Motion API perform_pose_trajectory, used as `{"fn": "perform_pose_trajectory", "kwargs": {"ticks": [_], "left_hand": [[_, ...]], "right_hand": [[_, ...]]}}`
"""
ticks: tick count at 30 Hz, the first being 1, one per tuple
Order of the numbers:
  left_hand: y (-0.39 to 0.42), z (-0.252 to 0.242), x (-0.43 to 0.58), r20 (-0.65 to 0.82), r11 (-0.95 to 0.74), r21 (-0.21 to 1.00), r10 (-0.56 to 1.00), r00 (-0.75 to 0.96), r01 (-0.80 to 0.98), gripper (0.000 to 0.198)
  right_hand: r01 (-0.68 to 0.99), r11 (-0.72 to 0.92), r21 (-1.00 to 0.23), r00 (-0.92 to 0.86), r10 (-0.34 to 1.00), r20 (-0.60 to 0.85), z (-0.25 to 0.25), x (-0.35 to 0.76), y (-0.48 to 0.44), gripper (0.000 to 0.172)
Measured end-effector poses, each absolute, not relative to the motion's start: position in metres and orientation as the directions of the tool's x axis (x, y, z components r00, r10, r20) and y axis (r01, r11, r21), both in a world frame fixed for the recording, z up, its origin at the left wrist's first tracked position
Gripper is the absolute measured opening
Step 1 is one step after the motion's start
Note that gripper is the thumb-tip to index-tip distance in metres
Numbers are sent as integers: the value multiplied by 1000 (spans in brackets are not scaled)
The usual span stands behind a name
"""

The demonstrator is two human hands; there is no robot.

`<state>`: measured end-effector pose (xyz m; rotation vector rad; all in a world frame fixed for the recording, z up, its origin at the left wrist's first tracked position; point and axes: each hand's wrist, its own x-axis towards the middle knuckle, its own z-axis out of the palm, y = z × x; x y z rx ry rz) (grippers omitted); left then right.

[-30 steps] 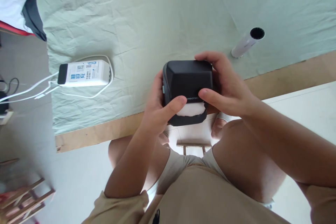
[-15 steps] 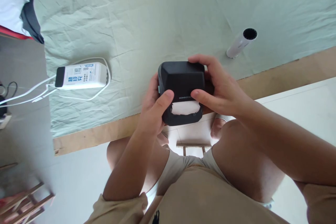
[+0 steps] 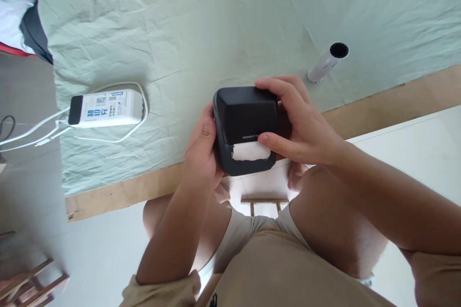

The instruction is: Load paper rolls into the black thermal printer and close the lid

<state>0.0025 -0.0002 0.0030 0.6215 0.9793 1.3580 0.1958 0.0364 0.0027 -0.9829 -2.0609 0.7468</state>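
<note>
A black label printer (image 3: 248, 110) with pale brand lettering is held up between my two hands, over the table's near edge. From its front slot pokes a torn-edged piece of white label paper (image 3: 251, 151). My left hand (image 3: 202, 146) grips the left side, thumb along the edge and fingers mostly hidden behind. My right hand (image 3: 298, 124) clasps the right side, with its thumb on the front by the lettering and its fingers over the far top corner. The printer's underside is out of sight.
A white power strip (image 3: 108, 108) with blue print and white cables lies at left on the pale green cloth (image 3: 201, 19). At right a white tube (image 3: 327, 62) stands on end. Part of another person (image 3: 18, 5) shows at upper left, and a wooden stool (image 3: 36, 283) at lower left.
My left thumb has moved from the printer's front to its left edge. My right hand keeps its hold. The whole view has shifted slightly.
</note>
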Motion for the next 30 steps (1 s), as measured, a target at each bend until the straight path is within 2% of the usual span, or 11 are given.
{"fn": "perform_pose_trajectory", "kwargs": {"ticks": [4,8,10,13,15,18,20,24,27,29,30], "left_hand": [[1,5,2,-232,157,851,968,-91,-502,24],[2,7,3,-272,185,840,957,-102,-510,22],[2,7,3,-270,192,837,960,-81,-513,21],[4,5,2,-306,245,812,951,-29,-530,22],[4,2,1,-334,269,800,942,-25,-536,23],[4,-1,1,-313,237,817,948,-59,-526,25],[3,0,1,-277,219,834,960,-40,-506,29],[-1,5,0,-212,218,888,975,62,-405,35],[-3,6,-2,-159,184,930,982,102,-320,42],[-2,4,-5,-120,154,954,983,142,-258,47],[-2,3,-7,-105,142,963,981,164,-231,48]], "right_hand": [[481,550,-683,-418,829,373,6,197,37,64],[519,597,-611,-411,802,434,13,200,37,55],[516,616,-595,-417,788,454,17,201,35,45],[463,635,-618,-375,772,512,21,199,30,23],[399,618,-677,-290,786,546,22,197,29,15],[233,601,-765,-138,799,585,22,193,31,14],[178,604,-777,-73,795,602,21,192,34,18],[364,583,-726,-119,802,585,24,189,33,20],[572,564,-595,-216,804,555,29,186,27,15],[695,518,-499,-275,832,482,33,185,24,9],[732,493,-470,-301,853,427,34,185,23,11]]}}
